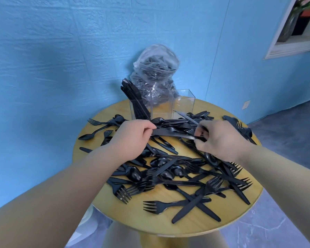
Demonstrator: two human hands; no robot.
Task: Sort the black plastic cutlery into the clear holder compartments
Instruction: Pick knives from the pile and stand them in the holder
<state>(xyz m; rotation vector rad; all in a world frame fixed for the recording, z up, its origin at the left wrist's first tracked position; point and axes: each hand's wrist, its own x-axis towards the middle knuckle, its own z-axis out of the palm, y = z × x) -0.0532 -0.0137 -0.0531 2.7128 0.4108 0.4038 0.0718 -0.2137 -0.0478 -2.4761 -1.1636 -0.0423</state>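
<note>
Black plastic forks, spoons and knives (175, 174) lie scattered in a heap over the round wooden table (168, 224). A clear holder (162, 107) with three compartments stands at the table's far side; its left compartment holds several black knives (132, 93), the other two look empty. My left hand (132, 138) pinches the handle end of a black knife (172, 134) held level above the pile. My right hand (220, 138) grips the other end of that knife, with another knife (186, 117) sticking up from it.
A clear plastic bag (156, 72) with more black cutlery stands behind the holder against the blue wall. Cutlery reaches the table's right and left edges. A picture frame (293, 27) hangs at the upper right.
</note>
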